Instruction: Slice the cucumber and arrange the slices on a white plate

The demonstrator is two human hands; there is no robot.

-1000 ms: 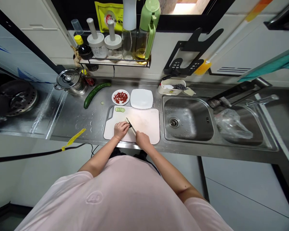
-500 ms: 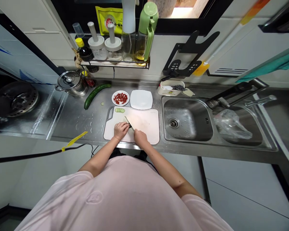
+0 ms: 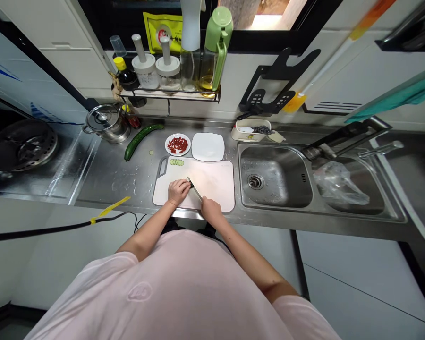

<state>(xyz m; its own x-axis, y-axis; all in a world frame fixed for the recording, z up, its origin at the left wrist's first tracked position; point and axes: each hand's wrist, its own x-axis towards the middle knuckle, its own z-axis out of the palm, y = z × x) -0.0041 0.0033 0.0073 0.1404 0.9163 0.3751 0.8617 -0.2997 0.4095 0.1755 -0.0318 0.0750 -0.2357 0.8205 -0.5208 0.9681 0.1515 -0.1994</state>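
On the white cutting board (image 3: 212, 177), my right hand (image 3: 211, 209) is closed round the handle of a kitchen knife (image 3: 195, 189). The blade slants up and left, its tip just beyond the fingers of my left hand (image 3: 179, 191). Those fingers are bent and pressed down on a short dark green piece of cucumber (image 3: 191, 185), mostly hidden under them. Several pale cucumber slices (image 3: 176, 162) lie in a row at the board's upper left. Behind the board are a small plate of chopped red pieces (image 3: 177, 144) and a bare white square plate (image 3: 208, 146).
A long cucumber (image 3: 140, 140) lies on the steel counter beside a lidded pot (image 3: 106, 123). To the right is a double sink (image 3: 276, 177), with a plastic bag (image 3: 340, 184) in its far basin. Above hangs a rack (image 3: 173, 94) of bottles and jars.
My right hand has drawn the knife a little toward me and to the right. My left hand stays almost where it was.
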